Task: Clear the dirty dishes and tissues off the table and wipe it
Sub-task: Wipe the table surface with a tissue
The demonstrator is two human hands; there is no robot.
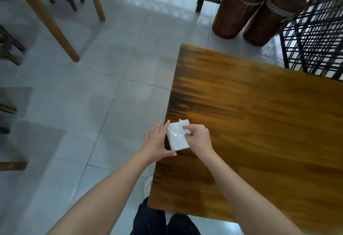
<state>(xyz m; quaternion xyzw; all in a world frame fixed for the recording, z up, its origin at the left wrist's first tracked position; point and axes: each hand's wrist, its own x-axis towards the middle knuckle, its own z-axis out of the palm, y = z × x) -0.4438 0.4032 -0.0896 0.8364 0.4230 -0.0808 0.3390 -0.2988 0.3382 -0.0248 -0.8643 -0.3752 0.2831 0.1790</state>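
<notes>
A white tissue pack [177, 139] stands on the tabletop [259, 123] at its edge, between the two hands. The left hand [156, 142] is laid against the pack's side, its fingers [158, 127] straight and slightly apart, with the thumb stretched along the near corner. The right hand [199, 138] is curled over the pack's top. Its fingers [186, 128] are pinched together on what appears to be a sheet [189, 132] at the opening. How much of the sheet is gripped cannot be told.

The step in hand is judged to be the drawing of a sheet for wiping. It would be done best with the pack kept braced by the flat left fingers, so that it is not lifted or dragged by the pull. The sheet should be drawn up and away from the left fingers in one steady motion, since thin paper is likely to tear if jerked. Only the top layer should be pinched, or several sheets may follow. Beyond the left fingers there is only floor, so the pack is better pressed toward the right fingers than away from them.
</notes>
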